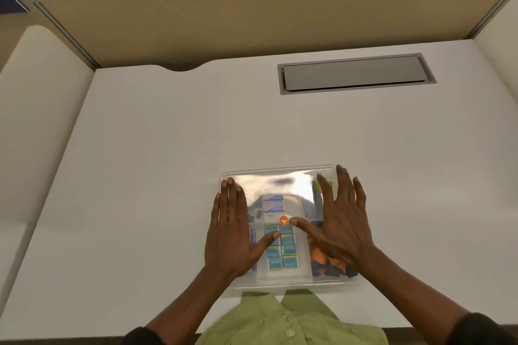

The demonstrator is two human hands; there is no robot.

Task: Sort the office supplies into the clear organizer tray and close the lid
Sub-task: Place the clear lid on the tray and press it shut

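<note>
Nearest the body, on the white desk [157, 134] by its front edge: clear organizer tray [280, 279], lid [280, 180] already down over it. Flat on that lid, left hand [231, 232] over the tray's left side, fingers straight and together, thumb angled inward, gripping nothing. Over the tray's right side, right hand [340, 221], fingers spread wide, palm down, likewise holding nothing; contact with the lid probable but not certain.

Inside the tray, seen through the lid: small blue boxes [281, 248] in two columns in the centre compartment; orange and dark items [325, 259] in the right compartment, partly hidden; pale packets [273, 203] toward the far middle. Far compartments lost in glare.

Risk: uneven pressing, one corner left unlatched, or an overfilled right compartment holding the lid up. Latch state not visible.

Beyond the tray, grey cable hatch [354, 73].
</note>
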